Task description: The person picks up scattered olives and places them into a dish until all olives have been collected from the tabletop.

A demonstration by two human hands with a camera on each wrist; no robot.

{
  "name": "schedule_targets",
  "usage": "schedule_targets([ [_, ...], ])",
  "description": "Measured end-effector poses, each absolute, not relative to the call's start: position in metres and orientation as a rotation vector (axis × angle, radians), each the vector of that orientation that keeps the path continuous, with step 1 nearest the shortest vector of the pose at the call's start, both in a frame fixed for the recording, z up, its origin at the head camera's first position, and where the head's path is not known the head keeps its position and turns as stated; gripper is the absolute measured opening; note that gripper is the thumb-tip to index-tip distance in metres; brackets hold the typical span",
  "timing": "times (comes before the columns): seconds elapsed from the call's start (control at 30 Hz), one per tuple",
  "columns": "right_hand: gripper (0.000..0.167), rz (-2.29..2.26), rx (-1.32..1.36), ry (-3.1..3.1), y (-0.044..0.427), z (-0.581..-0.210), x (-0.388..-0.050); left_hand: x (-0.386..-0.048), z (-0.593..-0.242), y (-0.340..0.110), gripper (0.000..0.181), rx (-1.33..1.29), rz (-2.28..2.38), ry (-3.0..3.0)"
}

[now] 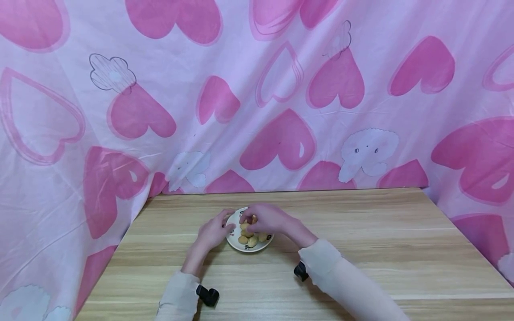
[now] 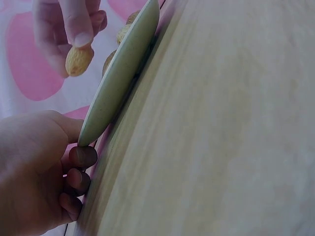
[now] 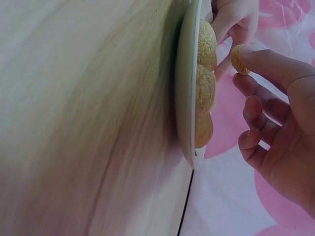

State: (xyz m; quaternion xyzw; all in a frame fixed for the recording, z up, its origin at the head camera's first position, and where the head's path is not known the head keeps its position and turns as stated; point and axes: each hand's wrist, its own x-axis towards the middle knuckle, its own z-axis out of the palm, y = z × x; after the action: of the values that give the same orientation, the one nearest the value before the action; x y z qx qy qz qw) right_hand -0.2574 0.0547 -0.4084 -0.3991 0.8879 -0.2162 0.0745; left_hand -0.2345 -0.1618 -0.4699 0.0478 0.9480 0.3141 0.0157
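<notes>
A small white plate (image 1: 236, 219) with dark and red markings stands on the table and holds several tan, wrinkled walnuts (image 1: 252, 241). My left hand (image 1: 212, 232) grips the plate's left rim; in the left wrist view the thumb lies over the edge and the fingers curl under it. Over the plate, my right hand (image 1: 267, 218) pinches one walnut (image 2: 78, 60) between thumb and forefinger. That walnut is apart from the plate in both wrist views. The other right fingers (image 3: 253, 105) are loosely bent and hold nothing.
The wooden table (image 1: 361, 249) reaches back to a pink cloth (image 1: 277, 93) printed with hearts, which hangs behind it and along the sides. A black wrist camera (image 1: 208, 295) sits at the left cuff, another black camera (image 1: 300, 271) at the right cuff.
</notes>
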Motion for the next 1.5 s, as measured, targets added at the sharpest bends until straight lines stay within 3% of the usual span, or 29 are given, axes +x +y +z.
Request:
schedule_targets([
  [1.0, 0.012, -0.613, -1.15, 2.682, 0.03, -0.425, -0.277, -0.234, -0.473, -0.161, 0.041, 0.227, 0.956, 3.011],
  [1.5, 0.014, -0.812, -1.034, 2.707, 0.059, -0.421, -0.267, -0.235, -0.471, -0.162, 0.041, 0.182, 0.947, 3.008],
])
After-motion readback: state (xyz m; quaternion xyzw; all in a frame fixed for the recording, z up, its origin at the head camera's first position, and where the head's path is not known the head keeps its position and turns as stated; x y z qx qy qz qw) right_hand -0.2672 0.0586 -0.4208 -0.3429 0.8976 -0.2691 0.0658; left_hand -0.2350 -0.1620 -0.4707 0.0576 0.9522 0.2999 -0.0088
